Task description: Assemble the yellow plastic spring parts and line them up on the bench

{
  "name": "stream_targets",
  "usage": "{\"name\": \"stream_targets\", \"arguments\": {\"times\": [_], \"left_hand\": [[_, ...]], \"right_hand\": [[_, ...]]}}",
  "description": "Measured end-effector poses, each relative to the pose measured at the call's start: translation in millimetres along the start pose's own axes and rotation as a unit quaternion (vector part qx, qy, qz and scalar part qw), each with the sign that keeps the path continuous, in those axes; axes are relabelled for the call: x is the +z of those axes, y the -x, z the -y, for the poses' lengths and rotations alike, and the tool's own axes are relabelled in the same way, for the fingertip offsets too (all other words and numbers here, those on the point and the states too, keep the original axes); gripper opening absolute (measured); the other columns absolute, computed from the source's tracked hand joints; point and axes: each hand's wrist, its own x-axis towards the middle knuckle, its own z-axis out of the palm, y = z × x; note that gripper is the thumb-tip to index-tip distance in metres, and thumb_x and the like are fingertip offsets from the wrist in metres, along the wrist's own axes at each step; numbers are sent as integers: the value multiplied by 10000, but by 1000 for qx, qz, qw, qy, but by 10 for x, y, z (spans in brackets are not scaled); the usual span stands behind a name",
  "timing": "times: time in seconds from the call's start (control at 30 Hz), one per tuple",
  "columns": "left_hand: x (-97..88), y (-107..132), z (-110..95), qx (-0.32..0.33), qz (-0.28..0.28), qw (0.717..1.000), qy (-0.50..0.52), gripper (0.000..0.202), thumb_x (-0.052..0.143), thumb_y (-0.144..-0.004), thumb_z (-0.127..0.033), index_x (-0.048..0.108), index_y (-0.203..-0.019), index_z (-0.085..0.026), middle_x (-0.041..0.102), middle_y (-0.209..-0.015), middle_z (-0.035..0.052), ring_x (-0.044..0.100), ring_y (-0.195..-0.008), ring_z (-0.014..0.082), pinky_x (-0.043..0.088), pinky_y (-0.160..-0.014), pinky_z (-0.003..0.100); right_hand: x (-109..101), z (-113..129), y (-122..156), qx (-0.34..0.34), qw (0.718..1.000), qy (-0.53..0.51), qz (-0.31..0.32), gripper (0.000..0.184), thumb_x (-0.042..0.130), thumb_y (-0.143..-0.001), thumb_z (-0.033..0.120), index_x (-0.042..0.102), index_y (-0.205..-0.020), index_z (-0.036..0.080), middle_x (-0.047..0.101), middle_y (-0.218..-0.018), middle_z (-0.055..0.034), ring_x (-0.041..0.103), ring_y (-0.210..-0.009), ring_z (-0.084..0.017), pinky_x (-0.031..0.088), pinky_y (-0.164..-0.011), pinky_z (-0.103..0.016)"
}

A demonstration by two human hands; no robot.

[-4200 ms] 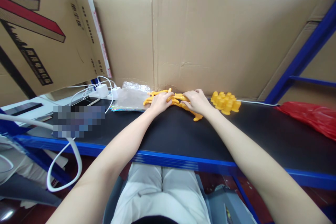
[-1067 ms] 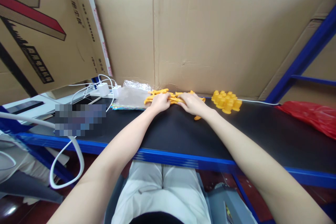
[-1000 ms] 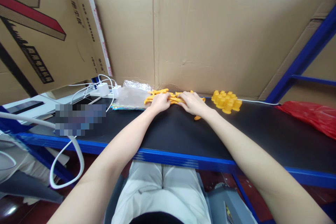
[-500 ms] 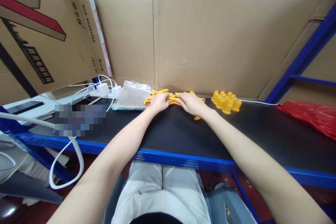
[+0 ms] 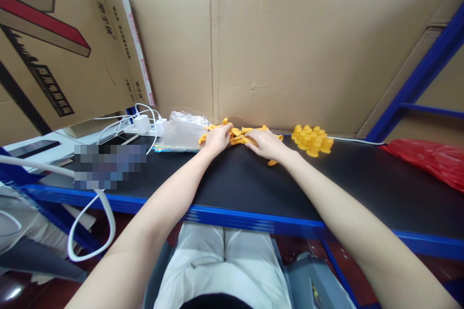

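Note:
Slim yellow-orange pieces with rounded ends (image 5: 237, 139) lie in a loose pile at the back of the black shelf top (image 5: 250, 186). At the pile's left side my left hand (image 5: 218, 139) is closed, fingers bent on a slim yellow piece whose end sticks up behind them. From the right, my right hand (image 5: 266, 142) bends over the pile, with slim yellow pieces between its thumb and fingers. Both hands partly cover the pieces, so their full shape is hidden. One rounded end shows below my right wrist.
A cluster of yellow peg-like pieces (image 5: 312, 140) stands to the right, and a red plastic bag (image 5: 427, 159) beyond it. Left of the pile lies a clear plastic bag (image 5: 181, 134), near white chargers (image 5: 142, 123) and cables. Behind rises a cardboard panel (image 5: 282, 58); a blue rail (image 5: 250, 219) edges the front.
My left hand has shifted slightly left, away from my right hand. The yellow pieces between them are spread more crosswise, and one end now points up behind my left fingers.

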Motion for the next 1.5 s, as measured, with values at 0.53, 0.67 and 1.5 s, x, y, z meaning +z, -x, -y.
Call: {"name": "stream_targets", "arguments": {"times": [0.53, 0.67, 1.5], "left_hand": [[-29, 14, 10, -38, -15, 997, -61, 377, 350, -894, -197, 536, -1220, -230, 527, -1168, 118, 527, -1063, 251, 399, -901, 385], [40, 30, 2, -16, 16, 998, -59, 411, 341, -902, -226, 453, -1297, -197, 491, -1250, 146, 480, -1148, 270, 352, -963, 435], [81, 47, -27, -79, 57, 992, -86, 412, 318, -917, -434, 489, -1196, -184, 424, -1307, 140, 387, -1191, 304, 359, -952, 473]], "right_hand": [[19, -9, 16, -10, 1000, -26, 14, 282, 501, -852, 281, 595, -1080, 145, 620, -1131, -120, 582, -1001, -250, 422, -836, -382], [20, -10, 14, -13, 999, -25, 22, 276, 496, -854, 278, 604, -1066, 139, 623, -1128, -121, 585, -1004, -258, 427, -834, -376], [-438, -320, 93, 195, 975, 53, -94, 373, 460, -836, 298, 594, -1139, 127, 648, -1073, -131, 564, -1006, -270, 414, -849, -366]]}}
